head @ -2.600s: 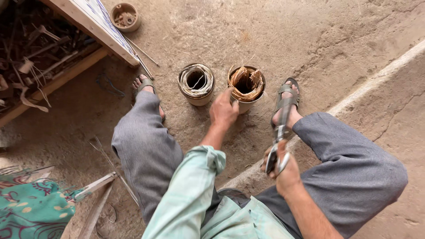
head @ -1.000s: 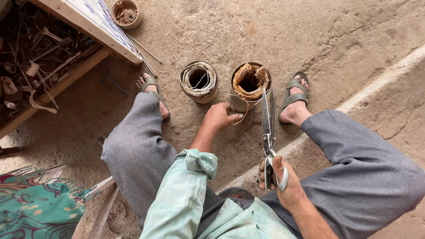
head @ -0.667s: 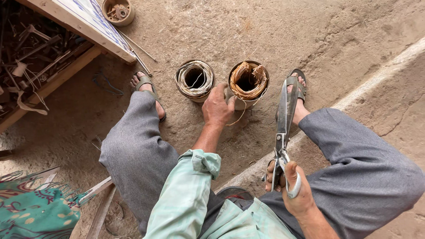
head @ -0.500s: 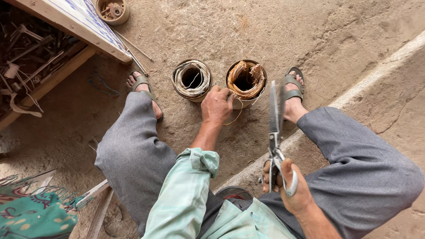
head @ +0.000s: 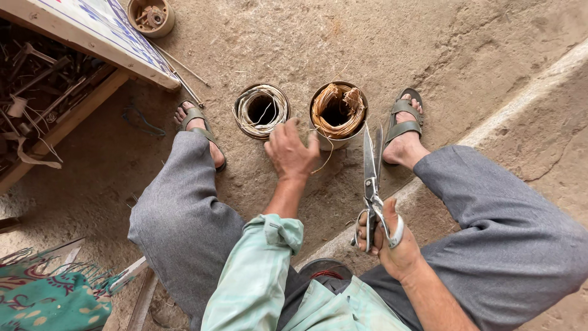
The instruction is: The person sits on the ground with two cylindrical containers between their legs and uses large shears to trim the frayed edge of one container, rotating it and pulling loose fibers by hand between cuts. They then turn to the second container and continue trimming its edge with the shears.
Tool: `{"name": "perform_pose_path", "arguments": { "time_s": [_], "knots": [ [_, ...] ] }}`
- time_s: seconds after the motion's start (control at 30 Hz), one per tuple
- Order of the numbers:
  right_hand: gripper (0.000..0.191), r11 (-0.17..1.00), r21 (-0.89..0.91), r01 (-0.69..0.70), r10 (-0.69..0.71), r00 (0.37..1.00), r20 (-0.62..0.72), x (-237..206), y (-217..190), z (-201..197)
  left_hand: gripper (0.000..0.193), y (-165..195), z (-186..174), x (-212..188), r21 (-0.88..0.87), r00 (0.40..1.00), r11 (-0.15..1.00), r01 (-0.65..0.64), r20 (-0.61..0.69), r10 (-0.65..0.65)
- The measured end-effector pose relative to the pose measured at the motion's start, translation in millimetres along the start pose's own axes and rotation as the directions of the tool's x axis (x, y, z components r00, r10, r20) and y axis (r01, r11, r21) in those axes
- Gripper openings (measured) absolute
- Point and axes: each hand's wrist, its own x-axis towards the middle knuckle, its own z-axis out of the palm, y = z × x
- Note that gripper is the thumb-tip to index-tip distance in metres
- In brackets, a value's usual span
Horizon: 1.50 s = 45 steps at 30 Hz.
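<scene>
Two round wire-wound cores stand on the dirt floor between my feet: a pale one (head: 262,110) on the left and a copper-coloured one (head: 338,112) on the right. My left hand (head: 290,152) reaches down in front of them and pinches a thin strand of wire (head: 323,153) that trails from the copper-coloured core. My right hand (head: 387,236) grips large metal scissors (head: 370,178) by the handles. Their blades point up toward the copper core and are slightly apart.
A wooden board (head: 98,37) leans over a pile of metal scrap (head: 37,98) at the upper left. A small round tin (head: 151,16) sits at the top. Patterned cloth (head: 43,300) lies at the lower left. A pale raised edge (head: 520,104) crosses the floor on the right.
My left hand has stayed at the copper-coloured core, shifting slightly. The scissors in my right hand swung from tilted right to nearly upright, blades close to the core.
</scene>
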Motion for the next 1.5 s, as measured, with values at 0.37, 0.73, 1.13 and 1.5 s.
{"name": "perform_pose_path", "arguments": {
  "time_s": [0.37, 0.73, 1.13, 1.5],
  "knots": [
    [0.08, 0.989, -0.14, 0.042, -0.044, 0.999, -0.009, -13, 19, -6, 0.033, 3, 0, -22, -0.311, 0.948, 0.947, 0.078, 0.317, 0.026],
    [0.094, 0.963, -0.178, 0.204, -0.196, 0.979, 0.061, -44, 40, -16, 0.045, -2, -27, -8, -0.063, 0.998, 0.996, -0.069, -0.016, 0.068],
    [0.094, 0.958, -0.126, 0.26, -0.249, 0.964, 0.091, -43, 31, -14, 0.035, 20, -10, 24, 0.134, 0.872, 0.974, -0.184, 0.479, 0.099],
    [0.092, 0.968, -0.14, 0.208, -0.204, 0.978, 0.04, -45, 35, -19, 0.019, 29, -8, 29, 0.199, 0.841, 0.959, -0.204, 0.537, 0.067]
  ]
}}
